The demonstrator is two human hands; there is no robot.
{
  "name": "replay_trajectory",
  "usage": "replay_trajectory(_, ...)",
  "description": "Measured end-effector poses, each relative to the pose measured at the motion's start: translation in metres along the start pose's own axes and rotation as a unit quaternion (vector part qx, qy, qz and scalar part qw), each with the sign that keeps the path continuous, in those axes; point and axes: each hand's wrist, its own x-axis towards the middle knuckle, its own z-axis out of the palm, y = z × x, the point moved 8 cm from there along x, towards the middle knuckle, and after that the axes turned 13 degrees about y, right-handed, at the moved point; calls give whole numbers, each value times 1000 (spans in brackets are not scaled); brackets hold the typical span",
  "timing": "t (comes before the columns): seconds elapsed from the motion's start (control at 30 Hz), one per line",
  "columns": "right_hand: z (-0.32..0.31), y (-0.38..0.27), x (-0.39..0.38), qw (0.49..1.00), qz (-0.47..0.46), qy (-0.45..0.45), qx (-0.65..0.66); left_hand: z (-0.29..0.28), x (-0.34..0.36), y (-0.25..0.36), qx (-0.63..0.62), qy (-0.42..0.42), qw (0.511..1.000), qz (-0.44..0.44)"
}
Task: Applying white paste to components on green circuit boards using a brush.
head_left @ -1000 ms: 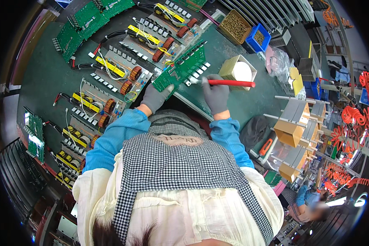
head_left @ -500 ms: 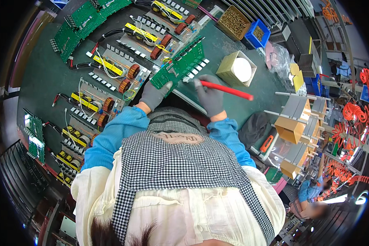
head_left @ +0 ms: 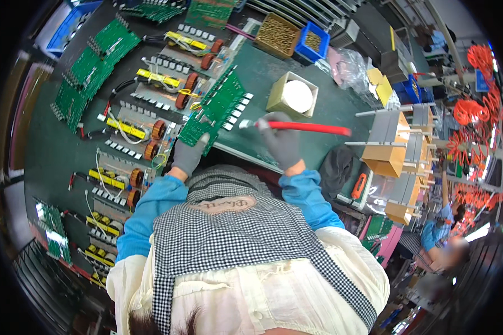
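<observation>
My left hand point(head_left: 189, 154), in a grey glove, is closed on the near corner of a green circuit board point(head_left: 217, 105). A row of white-faced parts point(head_left: 237, 111) lines the board's right edge. My right hand point(head_left: 280, 139), gloved too, grips a red-handled brush point(head_left: 321, 128). The brush's pale tip point(head_left: 245, 124) points left, a little to the right of the white-faced parts and apart from them. Beyond my right hand stands a square box point(head_left: 278, 99) with a round white surface point(head_left: 297, 96) inside.
Assemblies with copper coils point(head_left: 157, 129) and yellow parts line the left of the green table point(head_left: 251, 61). More green boards point(head_left: 84, 84) lie farther left. A screw box point(head_left: 276, 34) and a blue bin point(head_left: 312, 42) stand behind. At right are a dark cloth point(head_left: 336, 170) and cardboard-and-metal pieces point(head_left: 388, 145).
The brush tip has come away from the white-faced parts on the board. The whole view has shifted, so the table things appear farther left.
</observation>
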Motion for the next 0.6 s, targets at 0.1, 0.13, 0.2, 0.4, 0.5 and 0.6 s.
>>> replay_trajectory(0.1, -66, 6, 33, 990, 11, 124, 62, 1, -3, 5, -70, 16, 994, -82)
replay_trajectory(0.13, -83, 15, 44, 984, -8, 167, 59, 3, -1, 8, -68, 12, 994, -80)
replay_trajectory(0.2, -99, 40, 61, 987, -11, 156, 41, 10, 4, 30, -112, -16, 988, -109)
replay_trajectory(0.4, -87, 56, 83, 979, -154, 49, -122, 19, 7, 69, -272, -79, 934, -218)
replay_trajectory(0.5, -72, 68, 81, 962, -190, 9, -196, 20, 1, 72, -310, -101, 904, -277)
replay_trajectory(0.6, -68, 71, 74, 947, -209, 18, -243, 16, -4, 70, -326, -109, 882, -323)
